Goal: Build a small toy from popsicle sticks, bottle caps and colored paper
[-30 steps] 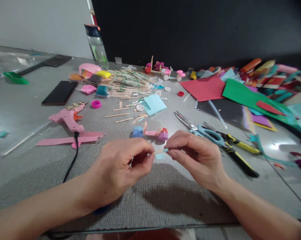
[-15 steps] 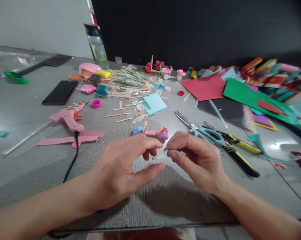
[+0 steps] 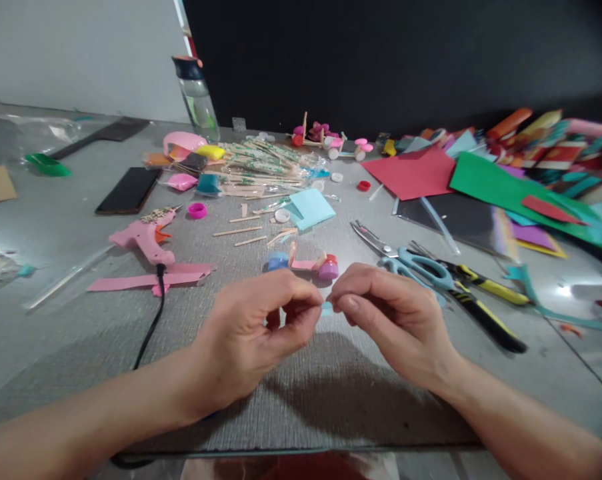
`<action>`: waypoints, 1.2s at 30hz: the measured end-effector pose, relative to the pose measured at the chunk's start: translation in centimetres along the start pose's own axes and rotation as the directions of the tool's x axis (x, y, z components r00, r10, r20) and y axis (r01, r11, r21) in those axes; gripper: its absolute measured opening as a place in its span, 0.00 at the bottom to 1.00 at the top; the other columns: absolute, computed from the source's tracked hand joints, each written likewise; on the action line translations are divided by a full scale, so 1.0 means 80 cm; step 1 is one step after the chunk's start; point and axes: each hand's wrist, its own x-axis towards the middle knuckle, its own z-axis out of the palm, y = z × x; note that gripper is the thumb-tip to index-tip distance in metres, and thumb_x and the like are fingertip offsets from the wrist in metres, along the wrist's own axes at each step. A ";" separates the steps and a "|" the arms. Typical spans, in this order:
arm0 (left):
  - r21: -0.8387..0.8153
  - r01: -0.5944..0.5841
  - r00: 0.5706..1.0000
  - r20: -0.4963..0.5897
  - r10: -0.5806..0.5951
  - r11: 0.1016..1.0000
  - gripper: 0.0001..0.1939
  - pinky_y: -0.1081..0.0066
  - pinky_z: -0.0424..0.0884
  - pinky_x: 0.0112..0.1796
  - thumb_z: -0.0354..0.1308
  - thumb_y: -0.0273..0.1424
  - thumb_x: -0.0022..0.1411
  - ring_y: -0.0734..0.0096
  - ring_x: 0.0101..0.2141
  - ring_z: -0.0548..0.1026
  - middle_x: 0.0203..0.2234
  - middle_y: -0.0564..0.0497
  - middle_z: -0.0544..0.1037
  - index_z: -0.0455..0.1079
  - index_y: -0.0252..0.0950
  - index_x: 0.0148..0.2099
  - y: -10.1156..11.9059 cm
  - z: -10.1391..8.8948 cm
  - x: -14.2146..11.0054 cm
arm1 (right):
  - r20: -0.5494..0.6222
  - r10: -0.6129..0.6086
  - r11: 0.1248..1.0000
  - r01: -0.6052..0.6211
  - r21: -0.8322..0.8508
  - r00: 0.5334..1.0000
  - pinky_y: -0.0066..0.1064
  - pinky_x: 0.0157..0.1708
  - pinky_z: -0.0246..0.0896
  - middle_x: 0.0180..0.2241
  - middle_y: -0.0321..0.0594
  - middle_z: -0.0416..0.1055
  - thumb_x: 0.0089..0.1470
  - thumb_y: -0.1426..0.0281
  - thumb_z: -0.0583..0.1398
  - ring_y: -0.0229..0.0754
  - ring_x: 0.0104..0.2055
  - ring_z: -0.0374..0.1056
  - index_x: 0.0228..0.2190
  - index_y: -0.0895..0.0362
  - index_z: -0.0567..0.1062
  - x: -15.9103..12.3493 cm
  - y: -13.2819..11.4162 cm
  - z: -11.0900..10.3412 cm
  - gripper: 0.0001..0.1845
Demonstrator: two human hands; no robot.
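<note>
My left hand [image 3: 253,327] and my right hand [image 3: 388,317] meet fingertip to fingertip over the grey table [image 3: 311,393], both pinched on a small stick with a bit of light blue paper [image 3: 327,309] on it. Only a sliver of the blue paper shows between the fingers. Just beyond the hands stands a little cart made of bottle caps and sticks [image 3: 305,263], with a blue cap on the left and a purple and red one on the right.
A pink glue gun [image 3: 143,235] with a black cord lies at the left on a pink paper strip [image 3: 145,280]. Blue-handled scissors [image 3: 411,260] and a yellow-black tool [image 3: 481,303] lie right. Farther back are wooden sticks [image 3: 261,167], a phone [image 3: 129,189], a water bottle [image 3: 197,97] and coloured paper sheets [image 3: 481,180].
My left hand let go of the stick and spread its fingers half a second ago, then came back and pinched it again. The view has shifted slightly.
</note>
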 end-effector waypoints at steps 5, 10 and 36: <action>-0.261 0.204 0.978 0.010 -0.209 0.944 0.06 0.81 0.66 0.27 0.60 0.23 0.65 0.81 0.26 0.69 0.27 0.58 0.77 0.75 0.40 0.38 0.000 0.006 0.002 | -0.058 0.012 0.998 -0.009 0.057 0.998 0.29 0.30 0.62 0.35 0.35 0.73 0.64 0.71 0.64 0.35 0.33 0.67 0.41 0.53 0.77 -0.001 0.004 0.001 0.03; -0.304 0.270 0.963 0.077 -0.259 0.913 0.05 0.82 0.64 0.26 0.61 0.25 0.65 0.81 0.25 0.67 0.25 0.58 0.74 0.76 0.38 0.36 0.000 0.007 0.003 | -0.029 -0.177 0.982 0.175 -0.071 0.984 0.31 0.37 0.66 0.34 0.37 0.74 0.62 0.77 0.65 0.37 0.37 0.70 0.39 0.56 0.77 0.000 0.006 0.002 0.05; -0.445 0.494 0.869 0.215 -0.447 0.747 0.05 0.82 0.58 0.21 0.62 0.30 0.63 0.84 0.20 0.60 0.21 0.60 0.67 0.73 0.35 0.35 0.000 0.004 0.006 | 0.034 -0.238 0.940 0.239 -0.243 0.971 0.29 0.37 0.67 0.35 0.42 0.76 0.63 0.78 0.64 0.38 0.39 0.72 0.39 0.60 0.76 0.003 0.009 0.002 0.03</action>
